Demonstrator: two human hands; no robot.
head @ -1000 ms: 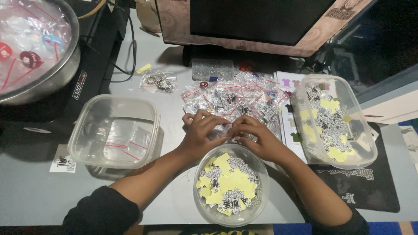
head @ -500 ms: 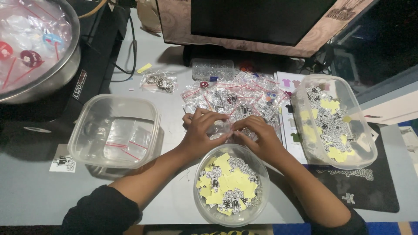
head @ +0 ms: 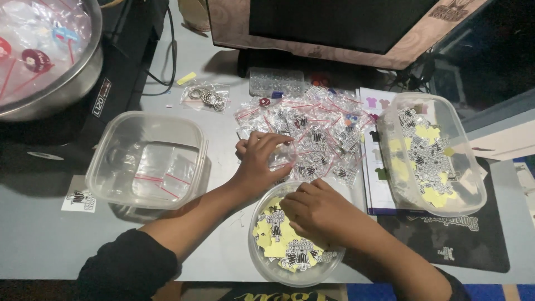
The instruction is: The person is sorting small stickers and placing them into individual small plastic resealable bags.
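Observation:
My left hand (head: 261, 159) grips a small clear zip bag (head: 281, 156) at the near edge of a pile of filled clear bags (head: 320, 139) on the grey table. My right hand (head: 312, 214) reaches down into a round clear bowl (head: 256, 259) at the table's front, its fingers curled over the yellow-backed black-and-white stickers (head: 278, 234) inside. Whether the fingers hold a sticker is hidden.
A square clear tub (head: 111, 178) with empty zip bags stands to the left. A rectangular tub (head: 473, 189) of stickers sits on the right, over a printed sheet (head: 376, 184). A metal bowl (head: 78, 83), a bag of key rings (head: 206, 97) and a monitor (head: 334, 22) lie behind.
My right hand has left the bag pile and dropped into the round bowl of stickers. My left hand stays at the pile, holding the small bag.

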